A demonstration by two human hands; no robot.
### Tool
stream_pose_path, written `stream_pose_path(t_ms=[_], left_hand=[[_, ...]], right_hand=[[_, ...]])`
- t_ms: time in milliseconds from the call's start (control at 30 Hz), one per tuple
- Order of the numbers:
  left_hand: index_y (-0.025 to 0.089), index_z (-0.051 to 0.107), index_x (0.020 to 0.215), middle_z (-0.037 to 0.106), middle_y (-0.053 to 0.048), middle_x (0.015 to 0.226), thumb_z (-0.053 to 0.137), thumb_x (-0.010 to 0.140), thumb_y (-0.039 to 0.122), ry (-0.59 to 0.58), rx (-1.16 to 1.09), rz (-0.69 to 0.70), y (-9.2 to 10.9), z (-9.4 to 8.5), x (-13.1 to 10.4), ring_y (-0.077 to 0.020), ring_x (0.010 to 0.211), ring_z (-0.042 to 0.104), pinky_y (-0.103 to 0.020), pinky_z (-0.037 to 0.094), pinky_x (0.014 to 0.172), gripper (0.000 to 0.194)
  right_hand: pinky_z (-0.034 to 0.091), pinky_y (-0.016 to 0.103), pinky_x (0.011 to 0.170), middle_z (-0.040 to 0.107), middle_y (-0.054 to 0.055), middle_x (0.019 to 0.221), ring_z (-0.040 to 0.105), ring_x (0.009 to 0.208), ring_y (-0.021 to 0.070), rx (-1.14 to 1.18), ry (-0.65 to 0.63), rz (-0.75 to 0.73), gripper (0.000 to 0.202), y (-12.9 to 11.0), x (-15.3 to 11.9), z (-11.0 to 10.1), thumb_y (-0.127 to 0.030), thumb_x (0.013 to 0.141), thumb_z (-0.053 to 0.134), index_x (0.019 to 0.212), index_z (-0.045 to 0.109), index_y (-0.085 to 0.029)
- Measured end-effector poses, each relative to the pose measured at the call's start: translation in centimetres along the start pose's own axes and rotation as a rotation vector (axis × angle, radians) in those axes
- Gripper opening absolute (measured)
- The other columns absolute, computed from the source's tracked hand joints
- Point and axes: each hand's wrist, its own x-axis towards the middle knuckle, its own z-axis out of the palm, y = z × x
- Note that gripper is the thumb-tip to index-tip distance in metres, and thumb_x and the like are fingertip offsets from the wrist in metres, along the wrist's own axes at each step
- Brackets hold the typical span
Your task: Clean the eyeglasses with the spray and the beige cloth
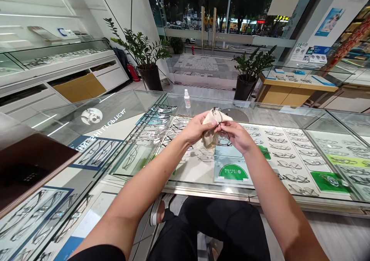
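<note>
Above the glass counter, my left hand [200, 127] is closed on a cream cleaning cloth [210, 139], which is bunched up and hangs down below the fingers. The cloth wraps part of a pair of eyeglasses [224, 139] with a thin dark frame; one round lens shows beneath my fingers. My right hand [235, 134] pinches the eyeglasses close to the left hand's fingertips. The covered part of the frame is hidden by the cloth. Past the hands, a small white spray bottle [187, 99] stands upright on the counter.
Inside the glass display counter [196, 187] lie rows of eyeglasses [286, 154] and a green sign [233, 172]. Several more frames hang on a rack [153, 124] at left. Potted plants [150, 76] flank the glass doors. A brown panel [26, 168] juts in at left.
</note>
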Motion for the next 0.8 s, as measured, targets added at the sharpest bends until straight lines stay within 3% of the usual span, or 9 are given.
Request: stream_pose_path(t_ms=[200, 367, 600, 800], left_hand=[[0.016, 0.064, 0.086, 0.062, 0.002, 0.058, 0.083, 0.083, 0.056, 0.114, 0.073, 0.104, -1.2, 0.5, 0.2, -0.0101, 0.051, 0.054, -0.023, 0.047, 0.056, 0.044], [0.015, 0.064, 0.08, 0.065, -0.003, 0.061, 0.076, 0.085, 0.067, 0.095, 0.065, 0.058, -0.8, 0.0, 0.2, -0.0123, 0.052, 0.057, -0.025, 0.048, 0.055, 0.053], [0.016, 0.067, 0.104, 0.071, -0.002, 0.078, 0.094, 0.073, 0.044, 0.007, 0.021, 0.066, 0.1, 0.3, -0.4, -0.0116, 0.066, 0.063, -0.023, 0.052, 0.068, 0.049], [0.016, 0.063, 0.09, 0.064, 0.0, 0.058, 0.082, 0.083, 0.06, 0.112, 0.079, 0.085, -0.7, 0.7, -0.2, -0.0099, 0.048, 0.055, -0.021, 0.045, 0.051, 0.049]], right_hand=[[0.048, 0.036, 0.085, 0.077, 0.004, 0.087, 0.063, 0.086, 0.0203, -0.044, -0.015, -0.012, 0.03, 0.8, 0.2, 0.9, -0.05, 0.075, 0.087, 0.081, 0.078, -0.021], [0.046, 0.035, 0.083, 0.076, 0.005, 0.09, 0.061, 0.085, 0.0196, -0.045, 0.009, -0.01, 0.029, 0.5, 0.1, 0.8, -0.049, 0.076, 0.086, 0.082, 0.079, -0.021], [0.049, 0.035, 0.087, 0.075, 0.005, 0.088, 0.063, 0.089, 0.0211, 0.012, -0.006, -0.006, 0.028, 0.0, -0.1, 0.5, -0.049, 0.076, 0.086, 0.081, 0.078, -0.023], [0.047, 0.037, 0.092, 0.076, 0.004, 0.09, 0.065, 0.092, 0.0217, -0.053, -0.052, 0.008, 0.03, 0.6, -0.1, 0.8, -0.049, 0.076, 0.087, 0.082, 0.079, -0.021]])
